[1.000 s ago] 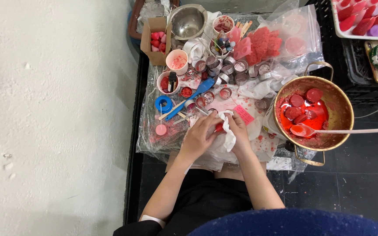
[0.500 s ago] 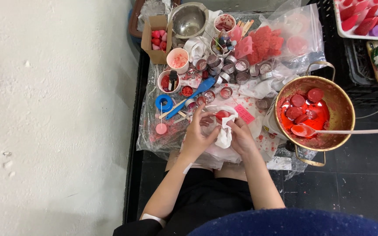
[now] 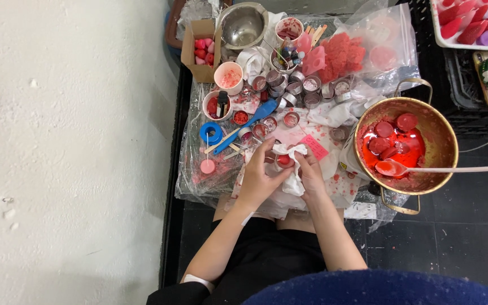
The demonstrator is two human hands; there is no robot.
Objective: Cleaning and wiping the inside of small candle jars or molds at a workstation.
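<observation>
An open cardboard box (image 3: pixel 197 49) of red and pink pieces stands at the counter's (image 3: pixel 190 175) far left; a clear zip bag (image 3: pixel 368 48) of red wax lies far right. Left hand (image 3: pixel 261 175) pinches a small red-filled cup (image 3: pixel 284 160); right hand (image 3: pixel 310 169) presses a white tissue (image 3: pixel 292 172) against it, hiding the cup's rim.

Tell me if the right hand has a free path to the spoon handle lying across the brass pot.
Probably yes. The right hand is busy with the white cloth, but the spoon handle sticks out over the brass pot rim with nothing on top of it; only open space lies between.
</observation>
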